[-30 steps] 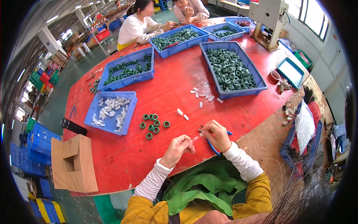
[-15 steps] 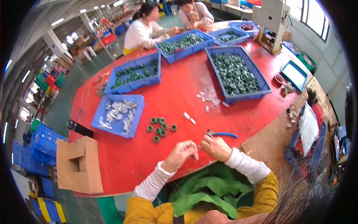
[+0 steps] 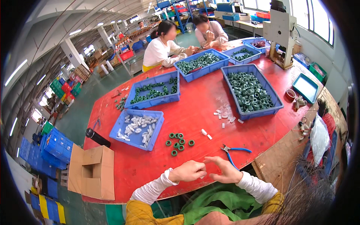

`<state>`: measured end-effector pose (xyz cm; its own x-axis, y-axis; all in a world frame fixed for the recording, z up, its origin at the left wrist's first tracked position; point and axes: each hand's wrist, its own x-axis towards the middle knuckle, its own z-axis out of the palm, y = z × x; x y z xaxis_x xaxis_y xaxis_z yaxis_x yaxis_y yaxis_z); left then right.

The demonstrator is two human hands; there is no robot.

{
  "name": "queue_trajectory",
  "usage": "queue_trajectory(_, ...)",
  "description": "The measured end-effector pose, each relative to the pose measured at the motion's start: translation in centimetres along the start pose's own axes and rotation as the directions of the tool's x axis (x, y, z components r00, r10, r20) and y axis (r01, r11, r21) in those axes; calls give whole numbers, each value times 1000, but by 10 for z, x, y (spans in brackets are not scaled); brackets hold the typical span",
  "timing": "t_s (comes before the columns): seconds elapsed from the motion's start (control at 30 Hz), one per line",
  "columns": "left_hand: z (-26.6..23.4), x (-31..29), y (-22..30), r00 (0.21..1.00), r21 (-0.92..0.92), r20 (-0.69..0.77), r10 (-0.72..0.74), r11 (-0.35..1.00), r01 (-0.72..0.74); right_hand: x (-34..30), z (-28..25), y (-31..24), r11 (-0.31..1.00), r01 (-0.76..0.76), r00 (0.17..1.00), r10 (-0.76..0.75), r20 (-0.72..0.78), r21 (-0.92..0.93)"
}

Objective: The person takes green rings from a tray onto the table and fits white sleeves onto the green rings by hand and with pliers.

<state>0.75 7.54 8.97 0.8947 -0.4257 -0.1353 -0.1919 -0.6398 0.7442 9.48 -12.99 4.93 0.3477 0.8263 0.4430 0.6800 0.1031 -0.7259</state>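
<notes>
At the table's near edge, my left hand (image 3: 188, 171) is closed with its fingers curled; a small pale bit shows at its fingertips, too small to name. Close by on its right is my right hand (image 3: 225, 170), its thumb and fingers apart with nothing visible between them. Just beyond the right hand lie blue-handled cutting pliers (image 3: 240, 149), their jaws pointing left. Several dark green rings (image 3: 181, 141) sit in a loose group beyond my left hand. A white plastic piece (image 3: 204, 132) lies to the right of them, beside another small white piece.
A blue tray of white pieces (image 3: 160, 122) stands left; blue trays of green rings (image 3: 279, 104) stand farther back on the red table (image 3: 195, 112). A black bottle (image 3: 98, 137) and a cardboard box (image 3: 107, 174) are at left. Two people sit across, near a machine (image 3: 279, 35).
My right hand has opened and come away from the pliers, which now lie fully in view. The whole view has shifted, so the table appears farther right and lower.
</notes>
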Motion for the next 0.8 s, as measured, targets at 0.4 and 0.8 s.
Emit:
queue_trajectory(0.4, 3, -2, 8, 997, 131, -53, -51, 990, 57, -17, 32, 13, 770, -395, 918, 314, 241, 502)
queue_trajectory(0.8, 2, 8, 7, 996, 21, -87, -34, 999, 36, -11, 11, 4, 748, -505, 861, 409, 302, 429)
